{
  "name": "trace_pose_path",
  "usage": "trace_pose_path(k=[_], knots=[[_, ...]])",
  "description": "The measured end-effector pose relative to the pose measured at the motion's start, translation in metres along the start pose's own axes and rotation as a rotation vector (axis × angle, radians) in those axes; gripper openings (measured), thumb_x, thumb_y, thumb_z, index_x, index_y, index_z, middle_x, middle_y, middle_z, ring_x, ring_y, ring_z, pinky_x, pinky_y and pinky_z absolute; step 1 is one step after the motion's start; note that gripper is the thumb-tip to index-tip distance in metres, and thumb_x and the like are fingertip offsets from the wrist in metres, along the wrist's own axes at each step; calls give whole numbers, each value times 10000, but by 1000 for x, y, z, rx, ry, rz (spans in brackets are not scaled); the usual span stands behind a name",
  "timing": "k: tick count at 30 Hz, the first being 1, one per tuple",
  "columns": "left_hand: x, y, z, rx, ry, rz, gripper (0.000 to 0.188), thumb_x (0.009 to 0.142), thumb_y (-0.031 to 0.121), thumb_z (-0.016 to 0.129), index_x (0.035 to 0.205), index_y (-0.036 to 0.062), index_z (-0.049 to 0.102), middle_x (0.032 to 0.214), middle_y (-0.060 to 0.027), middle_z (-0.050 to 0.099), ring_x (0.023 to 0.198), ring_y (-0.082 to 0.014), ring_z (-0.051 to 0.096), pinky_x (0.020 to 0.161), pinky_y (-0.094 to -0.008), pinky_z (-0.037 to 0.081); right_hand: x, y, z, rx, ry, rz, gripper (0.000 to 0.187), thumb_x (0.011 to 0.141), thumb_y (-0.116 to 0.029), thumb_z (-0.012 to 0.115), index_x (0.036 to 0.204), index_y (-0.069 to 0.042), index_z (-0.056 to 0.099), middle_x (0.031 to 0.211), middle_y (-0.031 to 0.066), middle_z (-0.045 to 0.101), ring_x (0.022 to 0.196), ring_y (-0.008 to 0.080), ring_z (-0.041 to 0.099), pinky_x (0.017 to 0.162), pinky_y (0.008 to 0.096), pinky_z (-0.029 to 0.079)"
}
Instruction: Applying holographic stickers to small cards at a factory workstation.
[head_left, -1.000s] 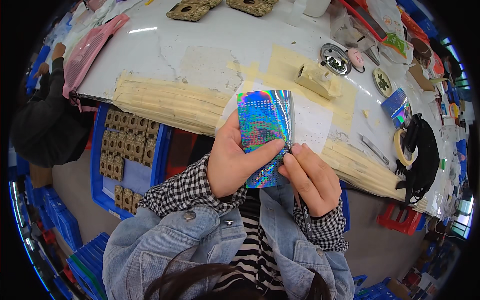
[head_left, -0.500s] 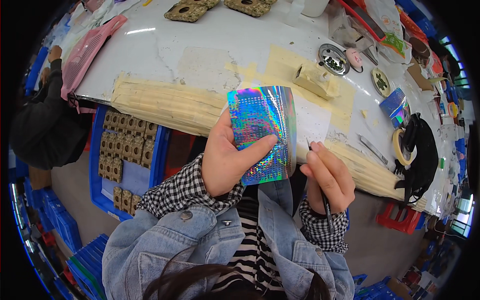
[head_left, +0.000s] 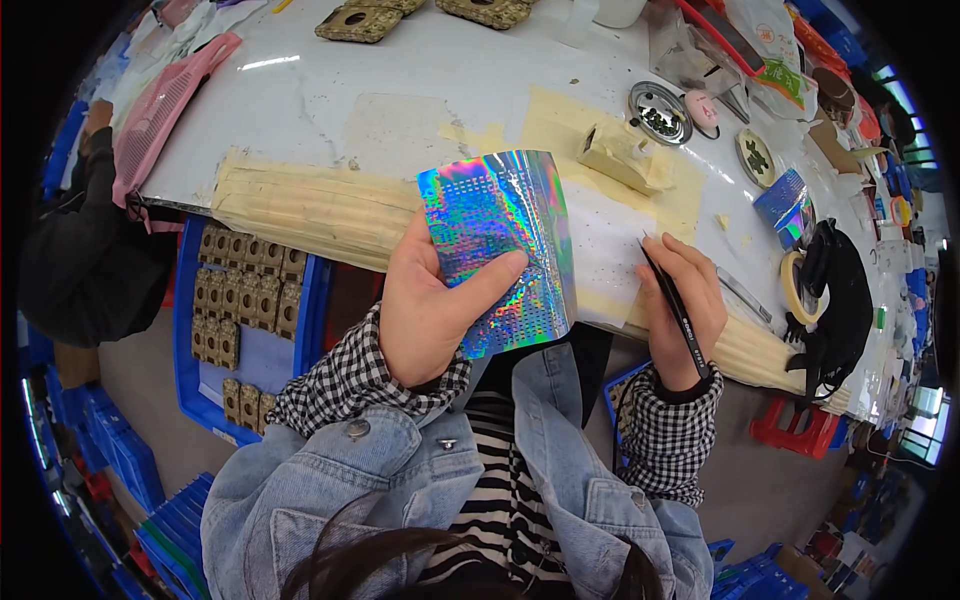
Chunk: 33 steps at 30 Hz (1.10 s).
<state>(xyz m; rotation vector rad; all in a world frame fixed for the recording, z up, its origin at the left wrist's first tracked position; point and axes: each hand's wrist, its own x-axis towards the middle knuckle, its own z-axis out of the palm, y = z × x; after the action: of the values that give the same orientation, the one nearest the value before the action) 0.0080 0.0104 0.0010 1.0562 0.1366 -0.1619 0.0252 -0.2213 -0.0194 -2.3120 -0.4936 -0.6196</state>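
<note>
A shiny rainbow holographic sheet [head_left: 505, 225], patterned with rows of tiny marks, is gripped by my left hand [head_left: 435, 305], its thumb pressed on the front and the fingers behind. My right hand [head_left: 685, 295] is closed around slim black tweezers [head_left: 678, 305], their pointed tip up near a white paper [head_left: 610, 255] at the table edge. Whether the tip carries anything is too small to tell. Beyond the paper lies a pale yellow taped block [head_left: 625, 160]. A round dish [head_left: 660, 113] of small dark green pieces stands farther off.
Camouflage-patterned cases fill part of a blue tray [head_left: 188, 350] below the table at left; more cases [head_left: 358, 22] lie at the far edge. To the right are a metal craft knife [head_left: 744, 293], a tape roll [head_left: 800, 285] and a black bag [head_left: 840, 310]. Another person's sleeve [head_left: 100, 250] shows at left.
My right hand has moved up and right, away from the sheet to the paper, with the tweezers in it. My left hand and the sheet have shifted slightly left and up.
</note>
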Motion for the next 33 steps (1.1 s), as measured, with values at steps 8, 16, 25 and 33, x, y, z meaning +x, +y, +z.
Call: trace_pose_path(k=[8,16,25,33], knots=[[-1,0,0,-6,-9,2,462,840,-51,627,1252,-3,424,1089,-92,622,964,-149,623,838,-302,521,3,0,-3,-40,-93,22,227,759,-39,705,972,9,643,902,139,651,981,313,582,804,374,482],[-2,3,2,-29,-23,0,415,849,-49,617,1222,0,441,1079,-88,623,952,-149,627,824,-307,532,4,6,-6,31,-81,55,211,780,-57,701,972,5,639,928,155,633,941,307,595,806,363,481],[-4,-3,2,28,-77,-28,405,846,-34,630,1210,0,456,1074,-76,631,966,-134,621,830,-299,521,-4,-27,-12,318,73,102,208,814,-60,688,1003,2,631,972,142,672,919,260,625,824,319,479],[-5,-4,7,53,-125,-22,426,841,-22,638,1222,-8,449,1093,-80,629,974,-132,619,848,-294,510,-2,-51,-7,403,-137,-123,371,742,-61,754,1083,0,621,1020,152,677,952,315,657,814,359,519]])
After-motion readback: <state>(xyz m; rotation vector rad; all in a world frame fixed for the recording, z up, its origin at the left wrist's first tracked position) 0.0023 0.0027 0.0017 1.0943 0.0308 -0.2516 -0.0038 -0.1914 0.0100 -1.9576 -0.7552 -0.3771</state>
